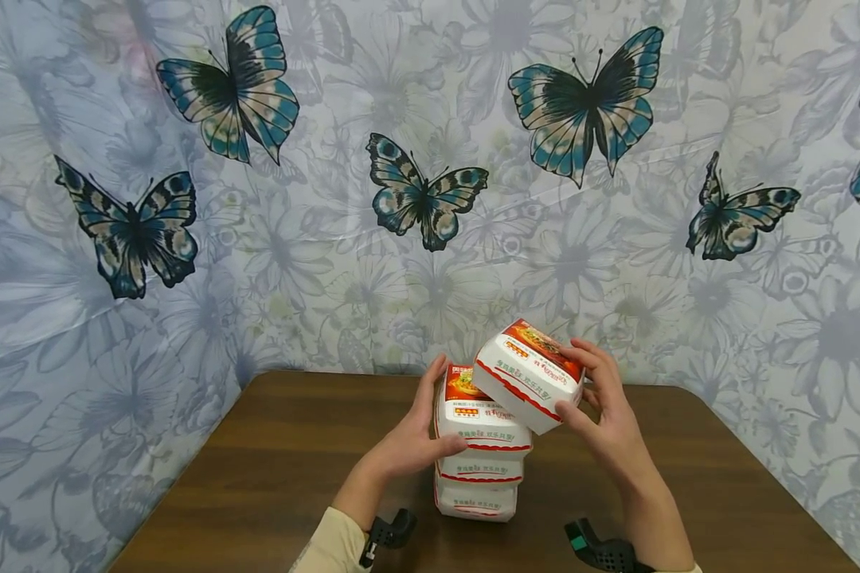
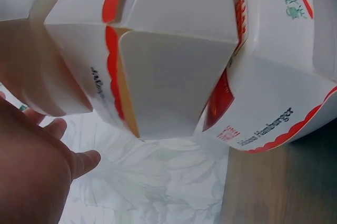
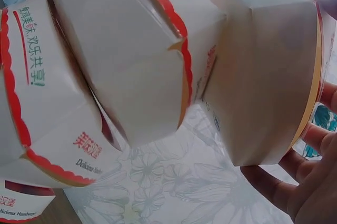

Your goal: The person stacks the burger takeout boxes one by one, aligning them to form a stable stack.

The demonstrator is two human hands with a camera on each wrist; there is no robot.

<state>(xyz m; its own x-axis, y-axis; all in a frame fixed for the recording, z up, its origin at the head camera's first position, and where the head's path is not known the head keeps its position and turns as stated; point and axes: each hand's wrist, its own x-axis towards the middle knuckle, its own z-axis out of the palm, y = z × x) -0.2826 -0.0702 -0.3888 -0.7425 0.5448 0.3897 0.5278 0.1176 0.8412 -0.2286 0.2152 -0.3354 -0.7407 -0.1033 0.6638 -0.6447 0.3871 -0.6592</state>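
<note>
A stack of white and red paper hamburger boxes (image 1: 483, 434) stands on the table. One more hamburger box (image 1: 526, 374) is tilted above the stack's right side, its lower left part overlapping the top box. My right hand (image 1: 609, 418) grips this tilted box from the right, thumb on its front and fingers on its far side. In the right wrist view, the fingers (image 3: 300, 168) curl around the tilted box's edge. My left hand (image 1: 416, 446) is at the stack's left side, fingers extended upward and thumb across the front of the top stacked box.
The dark brown wooden table (image 1: 294, 454) extends to both sides of the stack. Behind it hangs a pale floral cloth (image 1: 287, 263) with printed butterflies. Black wrist devices (image 1: 394, 528) are worn near both hands.
</note>
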